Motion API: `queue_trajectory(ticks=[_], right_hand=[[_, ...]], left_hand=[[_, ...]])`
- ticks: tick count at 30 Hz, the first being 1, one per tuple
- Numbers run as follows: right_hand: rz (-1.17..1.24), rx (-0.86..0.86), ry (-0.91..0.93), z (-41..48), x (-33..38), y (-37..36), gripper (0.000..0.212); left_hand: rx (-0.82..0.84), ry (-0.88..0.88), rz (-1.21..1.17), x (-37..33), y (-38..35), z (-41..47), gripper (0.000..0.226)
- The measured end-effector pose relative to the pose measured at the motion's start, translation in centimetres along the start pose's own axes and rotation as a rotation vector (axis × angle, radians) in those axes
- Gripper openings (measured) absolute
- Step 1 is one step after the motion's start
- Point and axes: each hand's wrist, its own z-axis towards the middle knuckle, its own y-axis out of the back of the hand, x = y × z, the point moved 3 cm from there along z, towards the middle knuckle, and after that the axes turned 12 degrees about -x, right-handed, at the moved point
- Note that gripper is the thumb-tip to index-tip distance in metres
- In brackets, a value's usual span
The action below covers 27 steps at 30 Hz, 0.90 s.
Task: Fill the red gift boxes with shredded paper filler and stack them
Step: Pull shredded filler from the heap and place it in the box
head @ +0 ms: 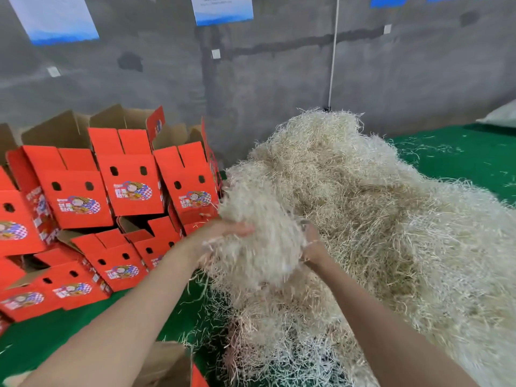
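A loose clump of shredded paper (pixel 259 236) is cupped between the left hand (pixel 220 233) and right hand (pixel 314 247), fingers partly curled. An open box (pixel 178 367) lies near, below the left forearm; red boxes (pixel 111 196) are stacked far left.

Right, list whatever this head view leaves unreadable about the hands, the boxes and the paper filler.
- Right hand: fingers buried in the lifted clump of pale shredded paper filler; its grip cannot be read.
- Open red cardboard gift box at the bottom edge: cut off by the frame and the left forearm; contents unseen.
- Stacked red gift boxes: insides face away; whether they are filled is unknown.
- White wall notices: print too small.
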Motion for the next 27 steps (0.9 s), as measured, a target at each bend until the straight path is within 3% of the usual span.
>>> queue_trajectory(ticks=[2,4,5,7,9,12,13,15,17,19,21,22,24,27], right_hand=[[-0.122,-0.058,0.162,0.9,1.6,1.1,0.030],[-0.198,-0.076,0.320,1.2,2.4,1.1,0.027],[-0.214,-0.094,0.333,1.3,2.3,1.2,0.024],[-0.229,-0.117,0.328,0.9,0.8,1.2,0.018],[-0.325,0.012,0.390,-1.1,-1.8,-0.2,0.019],[-0.857,0.290,0.598,-3.3,-7.0,-2.7,0.021],[-1.036,0.282,0.591,-2.6,-8.4,-2.3,0.022],[-1.148,0.088,0.317,-0.3,-9.8,0.7,0.036],[-1.019,-0.152,0.012,1.7,-9.8,4.6,0.050],[-0.835,-0.252,-0.166,2.7,-9.5,6.8,0.053],[-0.805,-0.245,-0.133,3.0,-8.7,6.9,0.048],[-0.823,-0.205,-0.050,2.9,-8.0,6.4,0.048],[-0.871,-0.066,0.129,2.2,-6.9,4.6,0.054],[-0.950,0.228,0.266,0.3,-5.7,1.9,0.057]], left_hand=[[0.209,0.045,0.520,1.7,-1.0,0.7,0.056],[0.238,-0.075,0.817,2.9,-2.8,2.1,0.079],[0.147,-0.199,0.925,2.8,-3.1,2.7,0.072],[-0.290,-0.421,1.024,1.8,-1.6,3.6,0.055],[-0.641,-0.491,0.801,1.0,0.7,4.2,0.058],[-0.800,-0.442,0.218,0.2,2.5,4.0,0.036],[-0.799,-0.384,0.073,0.1,2.6,3.8,0.033],[-0.777,-0.266,-0.152,0.2,2.7,3.6,0.036],[-0.751,-0.169,-0.314,0.6,2.9,3.3,0.056],[-0.754,-0.093,-0.393,1.1,3.3,3.0,0.073],[-0.714,-0.072,-0.460,1.1,3.8,2.7,0.061],[-0.683,-0.051,-0.502,1.1,4.2,2.4,0.066],[-0.604,-0.031,-0.535,0.9,4.8,1.4,0.084],[-0.505,-0.052,-0.504,1.1,6.2,-0.1,0.072]])
